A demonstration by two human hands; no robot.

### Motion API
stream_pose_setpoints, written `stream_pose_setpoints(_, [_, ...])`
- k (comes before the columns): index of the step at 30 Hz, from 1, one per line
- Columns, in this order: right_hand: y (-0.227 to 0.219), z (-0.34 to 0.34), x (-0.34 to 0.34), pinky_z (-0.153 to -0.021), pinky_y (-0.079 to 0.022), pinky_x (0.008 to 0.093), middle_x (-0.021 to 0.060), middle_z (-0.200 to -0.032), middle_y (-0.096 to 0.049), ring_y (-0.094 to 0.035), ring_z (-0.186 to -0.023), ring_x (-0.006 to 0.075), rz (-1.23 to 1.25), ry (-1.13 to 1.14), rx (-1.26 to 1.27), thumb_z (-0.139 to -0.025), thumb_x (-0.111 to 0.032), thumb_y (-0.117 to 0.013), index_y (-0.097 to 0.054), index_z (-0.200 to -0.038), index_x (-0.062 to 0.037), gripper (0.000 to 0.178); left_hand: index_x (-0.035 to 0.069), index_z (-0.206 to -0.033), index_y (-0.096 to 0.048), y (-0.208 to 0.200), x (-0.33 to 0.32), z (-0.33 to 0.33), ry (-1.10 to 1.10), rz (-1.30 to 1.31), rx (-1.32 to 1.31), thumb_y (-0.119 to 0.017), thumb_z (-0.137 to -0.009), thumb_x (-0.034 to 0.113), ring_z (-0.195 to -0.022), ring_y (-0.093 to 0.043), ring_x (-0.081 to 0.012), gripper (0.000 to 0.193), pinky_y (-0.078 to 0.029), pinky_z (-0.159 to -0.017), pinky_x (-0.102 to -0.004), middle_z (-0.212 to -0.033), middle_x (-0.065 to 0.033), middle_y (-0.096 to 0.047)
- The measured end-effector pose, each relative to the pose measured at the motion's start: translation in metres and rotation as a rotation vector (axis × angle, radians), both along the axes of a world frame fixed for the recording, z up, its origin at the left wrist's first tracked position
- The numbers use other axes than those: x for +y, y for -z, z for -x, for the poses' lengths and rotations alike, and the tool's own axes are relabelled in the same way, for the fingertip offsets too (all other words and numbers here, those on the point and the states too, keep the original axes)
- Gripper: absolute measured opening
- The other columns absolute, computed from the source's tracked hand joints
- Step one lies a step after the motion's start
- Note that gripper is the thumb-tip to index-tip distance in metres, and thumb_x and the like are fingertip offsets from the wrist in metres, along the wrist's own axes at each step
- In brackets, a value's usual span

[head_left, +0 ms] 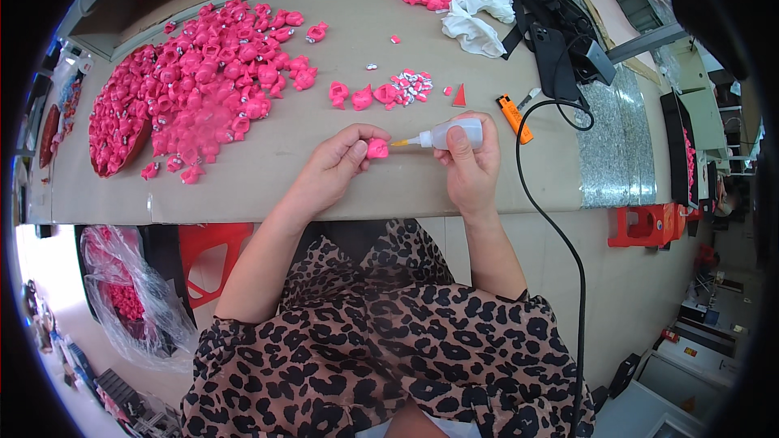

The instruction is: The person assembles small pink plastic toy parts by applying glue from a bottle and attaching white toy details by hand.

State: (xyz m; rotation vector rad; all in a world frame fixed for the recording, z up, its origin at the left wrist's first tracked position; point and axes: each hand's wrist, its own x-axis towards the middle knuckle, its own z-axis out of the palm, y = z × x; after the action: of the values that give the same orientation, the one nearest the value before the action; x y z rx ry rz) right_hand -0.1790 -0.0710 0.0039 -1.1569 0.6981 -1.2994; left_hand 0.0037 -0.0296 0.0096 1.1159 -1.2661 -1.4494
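Between the thumb and fingers of my left hand (pixel 331 164) is a small pink plastic figure part (pixel 377 148). My right hand (pixel 471 164) grips a translucent white glue bottle (pixel 456 135), tipped sideways. Its thin yellowish nozzle (pixel 402 143) points left and ends close to the pink part; whether it touches, I cannot tell. Just beyond my hands stand a few more pink parts (pixel 362 98) in a short row. Next to them lies a small pile of white and pink pieces (pixel 412 87).
A large heap of pink parts (pixel 219 65) covers the table's left, partly in a shallow basket (pixel 122 158). To the right lie an orange utility knife (pixel 514 118), a black cable (pixel 568 235), white tissues (pixel 479 12) and a black bag (pixel 552 0). A plastic-lined bin (pixel 130 300) stands below.
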Motion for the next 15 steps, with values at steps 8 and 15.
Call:
stream_pose_setpoints(8, [0.0012, -0.0002, 0.0017, -0.053, -0.037, 0.0176, 0.0021, -0.077, -0.048, -0.046, -0.06, 0.0066, -0.019, 0.017, 0.016, -0.082, -0.022, -0.054, -0.04, -0.092, -0.0058, 0.023, 0.004, -0.105, -0.047, -0.0005, 0.0003, -0.0001, 0.002, 0.024, -0.028, -0.035, -0.089, 0.013, -0.068, -0.037, -0.0034, 0.021, -0.032, -0.059, -0.0151, -0.081, 0.0041, -0.045])
stream_pose_setpoints(15, [-0.0007, -0.0005, 0.0038, -0.052, -0.037, 0.018, 0.0022, -0.077, -0.048, -0.046, -0.06, 0.0065, -0.022, 0.021, 0.007, -0.082, -0.02, -0.054, -0.04, -0.092, -0.0056, 0.023, 0.003, -0.107, -0.045, 0.0021, 0.0003, -0.0002, -0.021, 0.04, -0.036, -0.037, -0.088, 0.008, -0.068, -0.037, -0.0038, 0.022, -0.032, -0.06, -0.0153, -0.081, 0.003, -0.044])
